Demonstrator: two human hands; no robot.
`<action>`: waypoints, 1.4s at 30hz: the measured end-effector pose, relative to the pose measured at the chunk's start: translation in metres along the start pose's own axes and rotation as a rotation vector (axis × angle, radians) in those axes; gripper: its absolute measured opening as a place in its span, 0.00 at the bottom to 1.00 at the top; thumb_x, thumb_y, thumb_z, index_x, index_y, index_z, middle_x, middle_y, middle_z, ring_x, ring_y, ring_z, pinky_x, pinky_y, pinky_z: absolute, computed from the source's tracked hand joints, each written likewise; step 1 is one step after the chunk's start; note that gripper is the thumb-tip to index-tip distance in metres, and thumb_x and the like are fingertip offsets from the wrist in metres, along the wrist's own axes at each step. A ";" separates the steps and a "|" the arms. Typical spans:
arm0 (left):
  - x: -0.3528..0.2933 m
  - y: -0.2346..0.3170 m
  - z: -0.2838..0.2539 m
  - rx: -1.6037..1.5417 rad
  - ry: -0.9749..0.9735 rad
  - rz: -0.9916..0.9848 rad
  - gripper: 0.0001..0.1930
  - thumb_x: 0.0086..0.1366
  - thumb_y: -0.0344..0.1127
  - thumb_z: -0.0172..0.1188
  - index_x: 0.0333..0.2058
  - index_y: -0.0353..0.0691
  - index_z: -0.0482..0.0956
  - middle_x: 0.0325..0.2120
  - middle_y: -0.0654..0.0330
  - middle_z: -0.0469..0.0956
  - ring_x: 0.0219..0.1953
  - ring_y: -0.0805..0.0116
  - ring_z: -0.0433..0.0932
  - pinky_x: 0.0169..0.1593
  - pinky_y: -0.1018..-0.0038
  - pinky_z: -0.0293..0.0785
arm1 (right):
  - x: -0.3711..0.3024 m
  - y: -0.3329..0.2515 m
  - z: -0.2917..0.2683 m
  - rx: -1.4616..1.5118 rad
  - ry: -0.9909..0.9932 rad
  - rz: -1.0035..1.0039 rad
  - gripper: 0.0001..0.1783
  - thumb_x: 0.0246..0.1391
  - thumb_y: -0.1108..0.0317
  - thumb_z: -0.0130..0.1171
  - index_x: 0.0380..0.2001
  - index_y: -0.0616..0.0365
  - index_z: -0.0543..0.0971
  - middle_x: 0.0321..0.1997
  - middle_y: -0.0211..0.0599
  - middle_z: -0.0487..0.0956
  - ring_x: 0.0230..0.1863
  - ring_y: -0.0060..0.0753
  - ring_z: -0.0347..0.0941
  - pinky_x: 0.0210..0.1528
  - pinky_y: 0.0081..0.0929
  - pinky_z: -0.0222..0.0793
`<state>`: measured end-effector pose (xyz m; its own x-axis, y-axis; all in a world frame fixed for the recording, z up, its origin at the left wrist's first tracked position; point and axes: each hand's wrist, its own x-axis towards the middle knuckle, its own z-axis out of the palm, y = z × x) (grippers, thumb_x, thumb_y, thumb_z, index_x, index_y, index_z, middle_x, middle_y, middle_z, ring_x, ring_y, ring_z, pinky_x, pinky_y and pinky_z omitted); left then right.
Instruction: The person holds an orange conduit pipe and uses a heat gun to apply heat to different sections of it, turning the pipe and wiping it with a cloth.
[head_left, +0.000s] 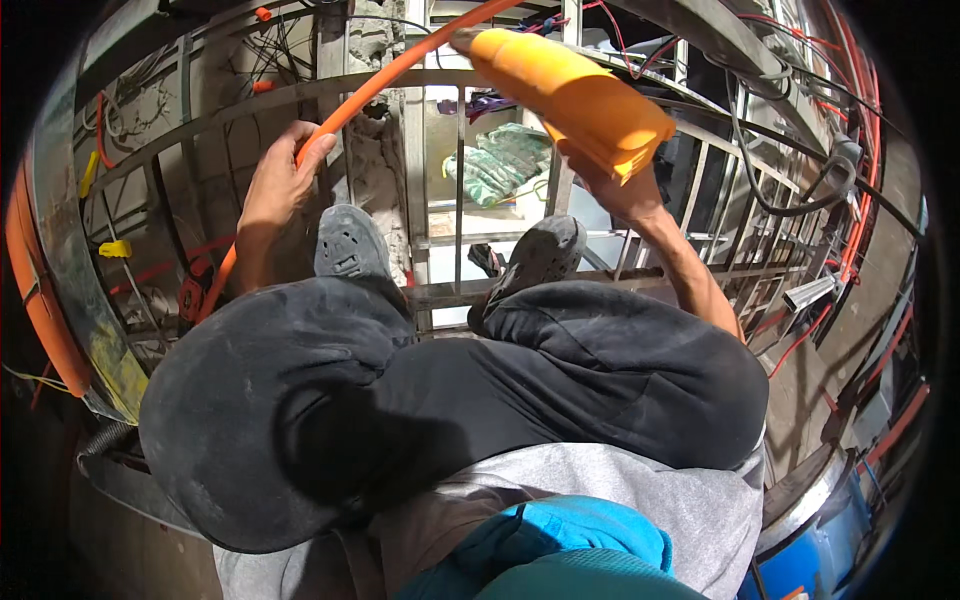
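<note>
Head: my left hand (276, 182) grips orange tubing (378, 80); my right hand (628, 196) holds a yellow-orange object (565, 90) toward one o'clock. Positioning, I judge; steadiness next.

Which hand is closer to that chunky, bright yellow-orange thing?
Right. The right hand holds the chunky yellow-orange object at its lower side; the left hand is apart, off to its left, gripping the long orange tube.

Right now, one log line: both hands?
left hand: gripping orange tube | right hand: holding yellow-orange object, type unclear | object-tube contact: cannot tell
</note>
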<state>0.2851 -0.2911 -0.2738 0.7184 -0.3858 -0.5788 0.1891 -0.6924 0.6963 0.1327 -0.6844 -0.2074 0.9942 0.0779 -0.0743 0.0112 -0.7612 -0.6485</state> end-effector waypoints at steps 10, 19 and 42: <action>0.006 -0.022 0.005 -0.063 0.051 0.119 0.22 0.68 0.51 0.63 0.46 0.36 0.77 0.32 0.57 0.79 0.36 0.68 0.76 0.45 0.71 0.72 | 0.005 0.011 -0.021 0.308 0.171 0.414 0.19 0.54 0.70 0.67 0.50 0.63 0.78 0.45 0.41 0.83 0.44 0.29 0.80 0.45 0.28 0.76; 0.002 -0.007 0.004 -0.029 0.030 0.122 0.16 0.71 0.45 0.62 0.44 0.36 0.75 0.31 0.68 0.72 0.34 0.79 0.69 0.40 0.80 0.67 | 0.011 0.029 -0.026 0.248 0.358 0.320 0.10 0.60 0.65 0.67 0.34 0.60 0.79 0.22 0.25 0.75 0.22 0.16 0.71 0.26 0.19 0.67; 0.006 -0.019 0.007 -0.089 0.093 0.103 0.19 0.67 0.48 0.66 0.43 0.37 0.76 0.29 0.59 0.78 0.32 0.72 0.75 0.40 0.72 0.72 | 0.006 -0.017 0.012 0.241 -0.081 0.077 0.22 0.55 0.62 0.71 0.51 0.56 0.79 0.48 0.39 0.83 0.48 0.38 0.81 0.50 0.32 0.76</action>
<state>0.2813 -0.2843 -0.2932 0.7954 -0.3910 -0.4631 0.1663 -0.5940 0.7871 0.1368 -0.6634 -0.2056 0.9793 0.0844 -0.1839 -0.0991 -0.5922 -0.7997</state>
